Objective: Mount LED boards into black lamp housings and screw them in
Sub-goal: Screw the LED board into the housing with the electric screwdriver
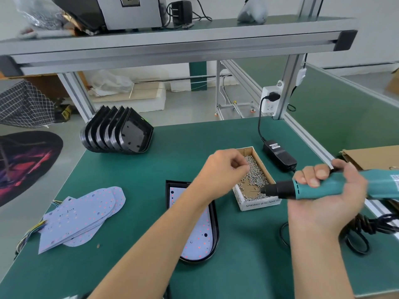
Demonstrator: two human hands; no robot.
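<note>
A black lamp housing (216, 225) lies on the green table in front of me with a white LED board (198, 240) inside it; my left forearm crosses over it. My left hand (224, 169) hovers over a small cardboard box of screws (254, 175), fingers curled in a pinch; whether a screw sits between them is too blurred to tell. My right hand (326, 190) grips a teal electric screwdriver (336, 187), its black tip pointing left over the box.
A stack of black housings (117, 132) stands on edge at the back left. A pile of wired LED boards (79, 216) lies at the left. A black power adapter (279, 155), coiled cable (358, 231) and cardboard box (371, 156) are at the right.
</note>
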